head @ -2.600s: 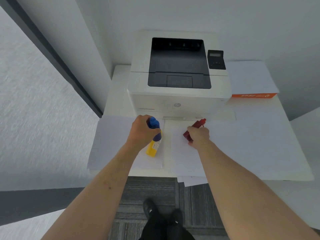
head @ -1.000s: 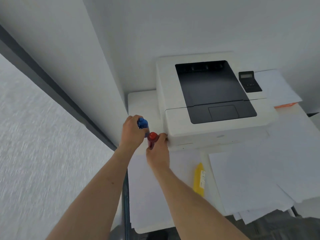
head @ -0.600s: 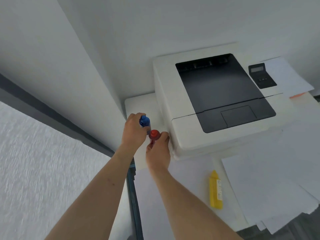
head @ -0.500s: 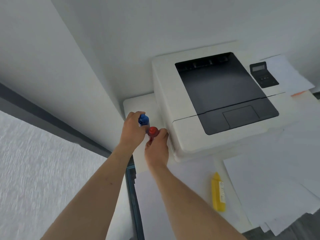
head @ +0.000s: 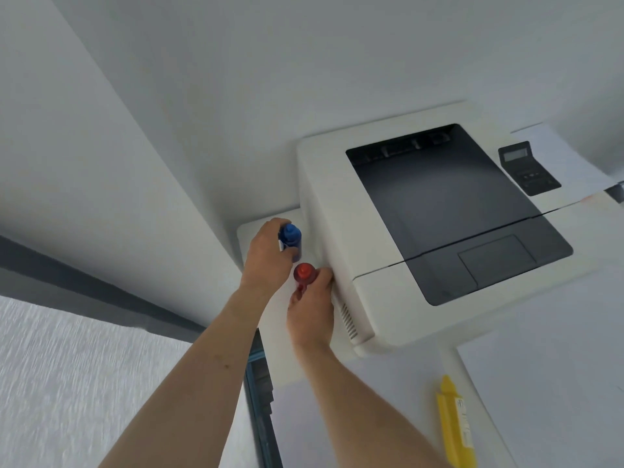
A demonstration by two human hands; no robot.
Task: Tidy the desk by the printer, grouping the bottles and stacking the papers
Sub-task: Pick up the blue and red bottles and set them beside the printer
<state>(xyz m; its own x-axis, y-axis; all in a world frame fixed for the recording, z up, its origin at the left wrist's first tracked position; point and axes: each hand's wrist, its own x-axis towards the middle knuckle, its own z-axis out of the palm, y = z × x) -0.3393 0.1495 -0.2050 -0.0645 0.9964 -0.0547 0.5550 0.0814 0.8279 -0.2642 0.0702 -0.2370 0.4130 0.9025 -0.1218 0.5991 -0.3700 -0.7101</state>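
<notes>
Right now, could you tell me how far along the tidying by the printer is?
Nothing looks finished yet. In hand: the left hand holds the blue bottle and the right hand holds the red bottle, side by side in the gap left of the printer. Left: the yellow bottle lies apart on the desk, and the papers remain spread, unstacked.

Soft, even, cool light fills my view with only faint shadows beneath my left hand (head: pixel 268 258) and the printer (head: pixel 341 211), while the textured wall (head: pixel 67 383) at left smears with blur and straight edges bow outward.
</notes>
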